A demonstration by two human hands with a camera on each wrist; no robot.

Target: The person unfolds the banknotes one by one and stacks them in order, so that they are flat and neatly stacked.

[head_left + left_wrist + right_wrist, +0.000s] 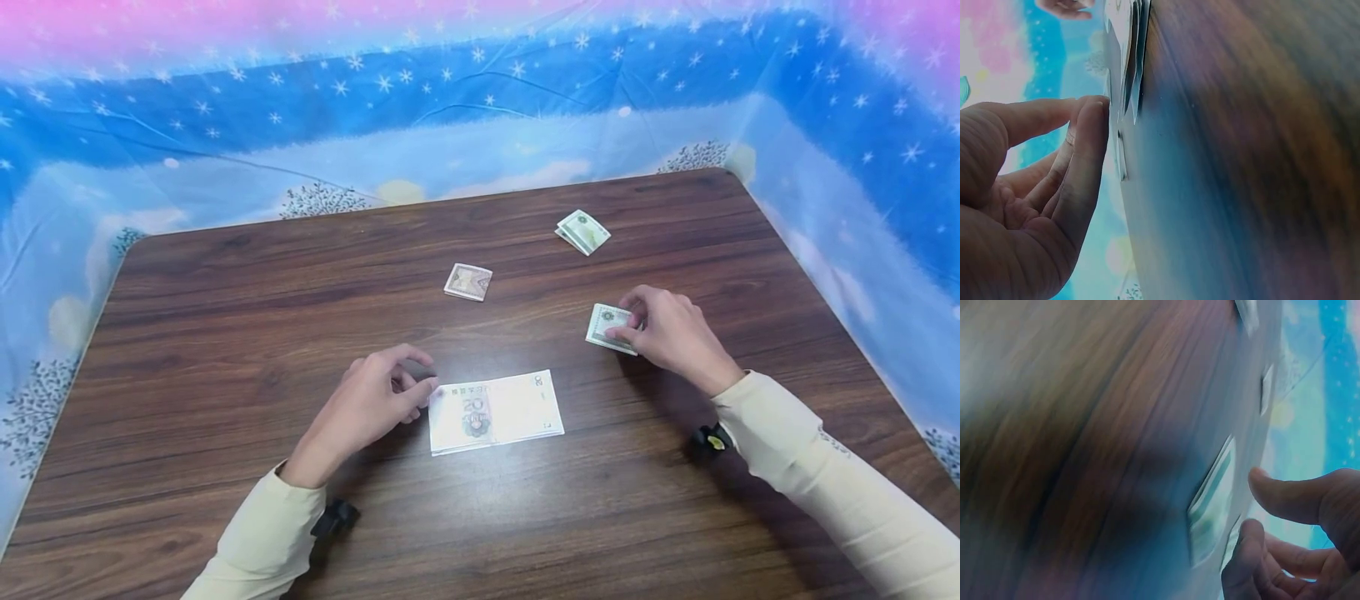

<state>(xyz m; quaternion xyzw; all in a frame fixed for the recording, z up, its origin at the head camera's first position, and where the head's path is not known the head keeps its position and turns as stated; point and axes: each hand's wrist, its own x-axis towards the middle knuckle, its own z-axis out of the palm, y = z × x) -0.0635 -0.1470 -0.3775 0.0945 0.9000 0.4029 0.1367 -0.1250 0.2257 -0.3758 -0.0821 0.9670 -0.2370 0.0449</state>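
Note:
A flat stack of banknotes (pixel 517 408) marked 20 lies near the middle of the table. My left hand (pixel 378 392) is at its left end, fingers bent, with the thumb tip beside the upper left corner; contact cannot be made out. In the left wrist view the stack's loose edges (pixel 1132 62) lie past the fingertips. Over the right part of a folded green banknote (pixel 602 327) hovers my right hand (pixel 671 337). A gap shows between thumb and forefinger in the right wrist view, with the folded green note (pixel 1213 506) on the table beyond them.
Another folded green banknote (pixel 585 232) lies farther back on the right, its layers slightly spread. A folded brownish banknote (pixel 468 282) sits left of it. The dark wooden table (pixel 225 333) ends at a snow-patterned cloth backdrop (pixel 450 92).

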